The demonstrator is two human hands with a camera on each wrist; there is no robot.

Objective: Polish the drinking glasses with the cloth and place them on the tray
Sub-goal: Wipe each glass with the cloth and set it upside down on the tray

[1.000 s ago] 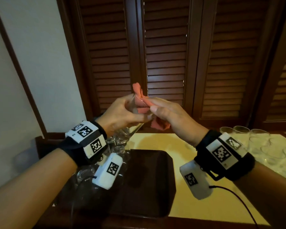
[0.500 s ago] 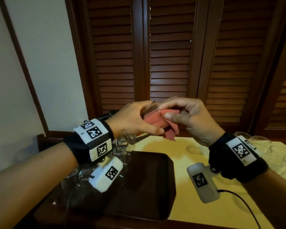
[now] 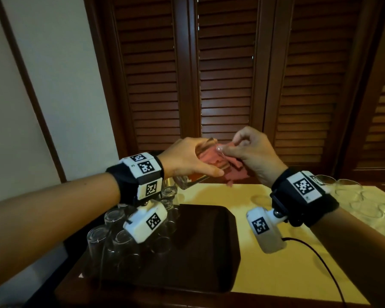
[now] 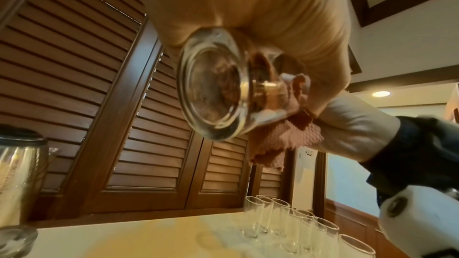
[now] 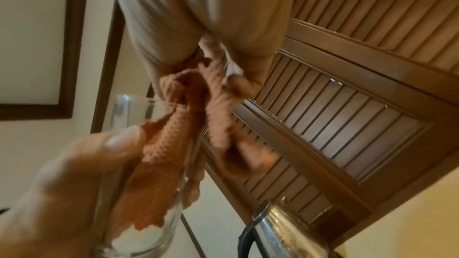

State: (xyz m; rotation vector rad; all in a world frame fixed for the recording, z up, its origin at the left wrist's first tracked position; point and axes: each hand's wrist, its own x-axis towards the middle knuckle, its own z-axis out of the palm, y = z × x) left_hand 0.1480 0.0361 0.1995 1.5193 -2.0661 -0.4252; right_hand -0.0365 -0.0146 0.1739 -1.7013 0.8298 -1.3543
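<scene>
From the head view, the left hand [image 3: 185, 161] wraps its fingers round a drinking glass [image 3: 196, 174], held tilted in the air with its base low and toward the left wrist. The right hand [image 3: 251, 152] pinches a pink cloth [image 3: 211, 161] between thumb and curled fingers at the mouth of the glass; part of the cloth is stuffed inside the glass, and the rest hangs just below the right fingers. Beneath both hands sits a dark tray [image 3: 209, 241] on a yellow table [image 3: 249, 283]. Upside-down glasses [image 3: 120, 243] stand on the tray under the left wrist. More glasses [image 3: 365, 196] stand on the table beyond the right wrist.

From the left wrist view, the thick round base of the glass [image 4: 213, 89] fills the middle, gripped from above by the left fingers, with the cloth [image 4: 283, 140] bunched behind it against the right hand [image 4: 347, 125]. Below, a row of upright glasses [image 4: 293, 225] stands on the table, and a metal kettle [image 4: 17, 174] stands at the left edge.

From the right wrist view, the right fingers [image 5: 238, 85] are closed together on the cloth [image 5: 174, 136], which runs down into the glass [image 5: 139, 223]. The left thumb [image 5: 99, 154] presses the glass wall. The kettle [image 5: 280, 229] shows below.
</scene>
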